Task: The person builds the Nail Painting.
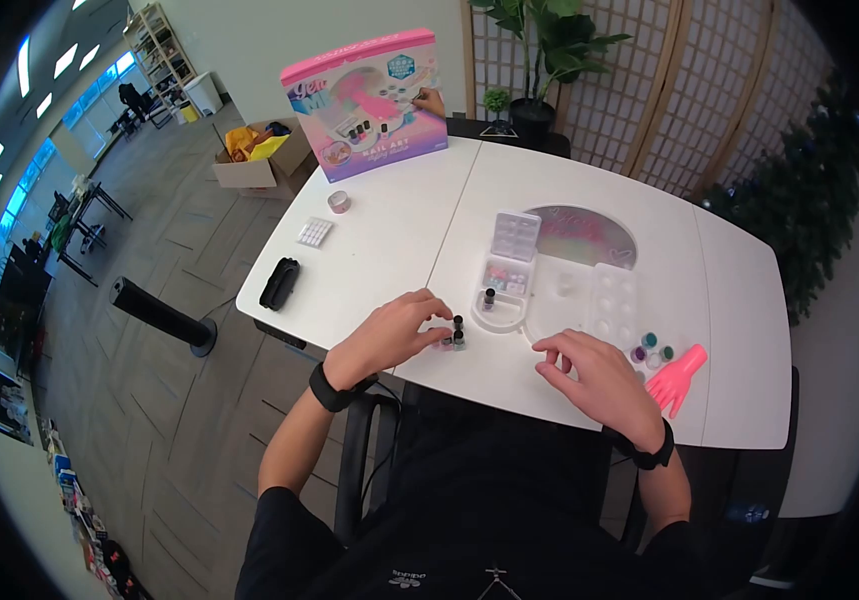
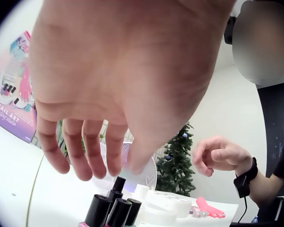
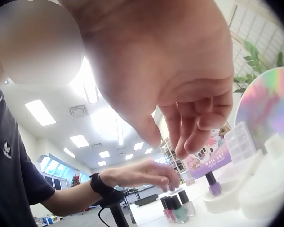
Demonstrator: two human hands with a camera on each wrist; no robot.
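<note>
My left hand (image 1: 389, 332) hovers by a small cluster of nail polish bottles (image 1: 458, 338) near the table's front edge. Its fingers are spread and bent a little, holding nothing. Black caps top these bottles; in the right wrist view pink, teal and clear ones (image 3: 180, 213) show. A purple nail polish bottle (image 3: 214, 189) stands in the rounded front of the white plastic organizer (image 1: 496, 323). Over the front of that organizer, my right hand (image 1: 599, 382) hangs with loosely curled fingers and nothing in them.
A pink model hand (image 1: 677, 382) lies at the right beside several small jars (image 1: 667, 353). Behind the organizer rises a half-round iridescent panel (image 1: 589, 235). A nail art box (image 1: 374, 105) stands at the back left, with a black case (image 1: 279, 284) near the left edge.
</note>
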